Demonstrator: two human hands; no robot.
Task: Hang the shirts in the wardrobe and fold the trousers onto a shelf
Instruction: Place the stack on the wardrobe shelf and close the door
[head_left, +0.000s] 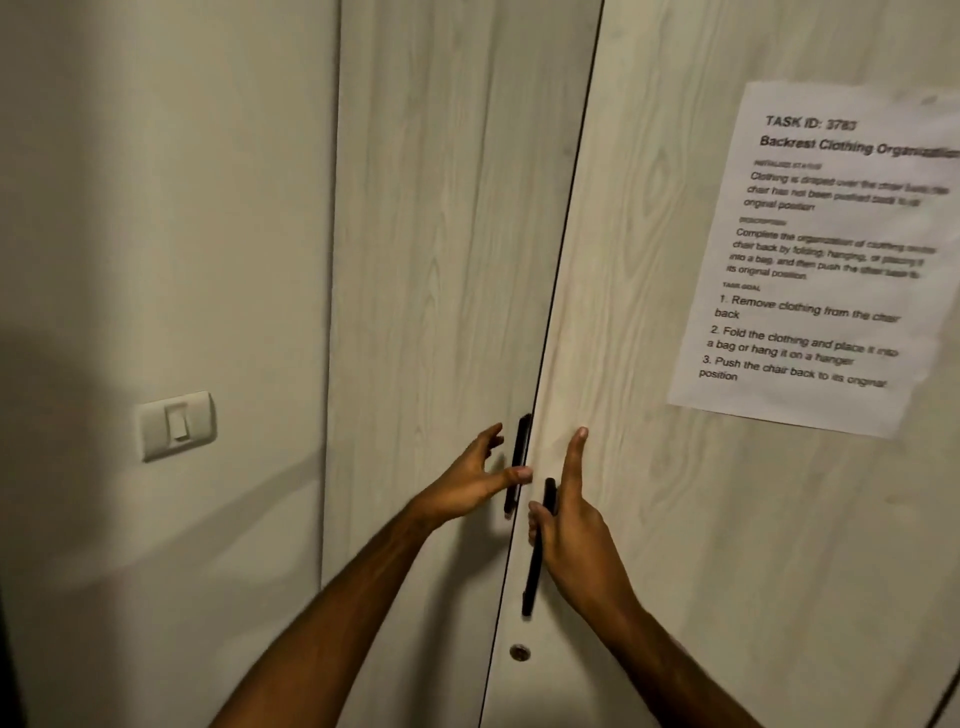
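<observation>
The wardrobe fills the view with both pale wood-grain doors closed: the left door (431, 260) and the right door (649, 519). Each carries a slim black vertical handle by the centre gap. My left hand (470, 480) is at the left handle (521, 441), fingers spread and thumb lying across the bar. My right hand (571, 530) lies over the right handle (531, 582), its fingers straight up against the door and its thumb on the bar's left side. No shirts or trousers are in view.
A printed task sheet (821, 260) is stuck on the right door. A small round lock (520, 652) sits below the right handle. The plain wall (156, 208) to the left has a light switch (176, 426).
</observation>
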